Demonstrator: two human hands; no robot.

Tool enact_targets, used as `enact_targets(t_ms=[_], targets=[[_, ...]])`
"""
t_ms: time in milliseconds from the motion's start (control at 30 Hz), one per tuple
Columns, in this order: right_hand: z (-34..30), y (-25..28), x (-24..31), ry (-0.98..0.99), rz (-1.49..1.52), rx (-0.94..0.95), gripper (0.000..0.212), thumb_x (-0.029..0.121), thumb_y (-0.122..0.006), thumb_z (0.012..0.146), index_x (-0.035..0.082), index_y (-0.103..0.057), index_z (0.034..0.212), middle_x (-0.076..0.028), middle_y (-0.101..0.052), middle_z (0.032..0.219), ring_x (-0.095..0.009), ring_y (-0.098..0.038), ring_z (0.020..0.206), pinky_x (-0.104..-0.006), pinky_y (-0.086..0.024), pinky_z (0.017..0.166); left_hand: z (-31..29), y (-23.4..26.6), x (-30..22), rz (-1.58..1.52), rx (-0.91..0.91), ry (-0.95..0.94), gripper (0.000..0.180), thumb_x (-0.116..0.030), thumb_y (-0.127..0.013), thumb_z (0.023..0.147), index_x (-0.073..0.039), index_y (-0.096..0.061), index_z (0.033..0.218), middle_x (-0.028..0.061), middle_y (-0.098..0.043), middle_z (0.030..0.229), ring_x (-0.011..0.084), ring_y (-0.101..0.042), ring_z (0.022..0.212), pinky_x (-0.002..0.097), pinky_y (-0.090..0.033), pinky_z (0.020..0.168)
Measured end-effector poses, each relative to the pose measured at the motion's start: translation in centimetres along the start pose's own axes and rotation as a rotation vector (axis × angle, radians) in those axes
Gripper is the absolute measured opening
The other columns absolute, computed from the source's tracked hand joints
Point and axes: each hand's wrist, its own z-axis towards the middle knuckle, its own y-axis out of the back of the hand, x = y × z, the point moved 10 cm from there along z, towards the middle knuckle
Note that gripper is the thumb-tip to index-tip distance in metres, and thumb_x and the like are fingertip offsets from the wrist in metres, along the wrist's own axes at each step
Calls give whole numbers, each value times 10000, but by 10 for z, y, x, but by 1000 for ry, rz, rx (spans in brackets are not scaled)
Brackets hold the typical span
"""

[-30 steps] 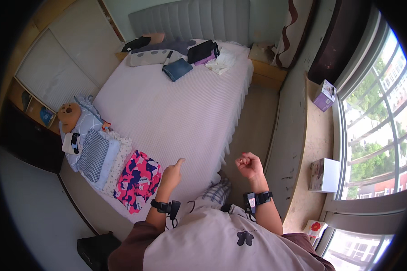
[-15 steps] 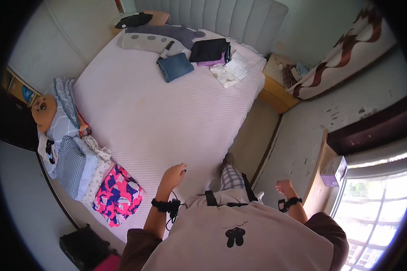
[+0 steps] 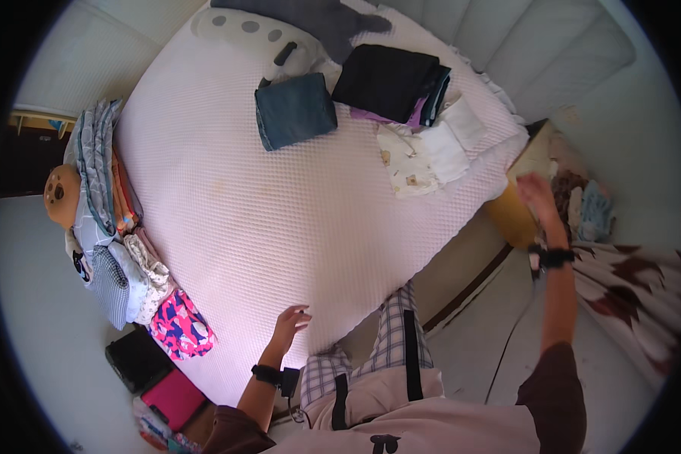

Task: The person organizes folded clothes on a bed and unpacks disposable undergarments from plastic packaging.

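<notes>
1. The bed (image 3: 265,242), under a pale pink cover, fills the middle of the view; the left hand (image 3: 287,328) is in front of its near part, holding nothing, fingers loosely bent and slightly apart.
2. The right hand (image 3: 536,194) reaches out in front of the nightstand (image 3: 505,219), beside the bed's right edge; blur hides whether its fingers are spread or together.
3. Nearest it on the bed lie white clothes (image 3: 443,151), just beside a black folded stack (image 3: 386,79).
4. Left of that sit folded jeans (image 3: 295,112), below a grey-and-white plush (image 3: 310,23).
5. Along the bed's left side, a pink patterned garment (image 3: 180,325) lies beside more clothes (image 3: 117,284).
6. A curtain (image 3: 620,291) hangs at right.
</notes>
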Motion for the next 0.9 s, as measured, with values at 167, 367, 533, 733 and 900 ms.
enact_targets(t_ms=[167, 367, 533, 733, 900], targets=[[134, -181, -88, -364, 542, -33, 340, 385, -563, 847, 46, -571, 814, -54, -585, 701, -136, -577, 640, -236, -450, 581, 80, -46, -96, -202, 23, -36, 362, -228, -501, 865, -60, -465, 1185, 71, -591, 1027, 175, -539, 1020, 334, -403, 904], [128, -370, -219, -849, 756, 93, 371, 374, -715, 731, 41, -563, 676, -65, -580, 614, -146, -555, 524, -245, -412, 454, 234, -31, -172, -301, -21, -120, 485, -367, -477, 886, -64, -426, 1262, 87, -532, 1188, 188, -458, 1142, 358, -344, 978], [136, -366, -254, -828, 511, -279, 400, 314, -762, 670, 24, -540, 508, -68, -530, 490, -149, -479, 377, -269, -351, 341, 376, -26, -240, -975, 18, -178, 679, -418, -573, 824, -31, -308, 1315, 94, -366, 1339, 224, -353, 1233, 379, -267, 1047], [136, -363, -240, -884, 370, -311, 432, 320, -783, 641, 9, -525, 487, -75, -523, 479, -150, -457, 358, -262, -347, 333, 460, -14, -304, -1310, 108, -394, 804, -437, -718, 690, -87, -340, 1308, 71, -387, 1326, 252, -353, 1219, 420, -267, 1038], [133, -361, -250, -932, 320, -322, 437, 330, -790, 630, 10, -530, 485, -72, -515, 466, -147, -447, 344, -261, -341, 322, 467, -15, -322, -1210, 163, -467, 799, -480, -711, 674, -111, -375, 1297, 64, -388, 1333, 265, -353, 1216, 456, -241, 1045]])
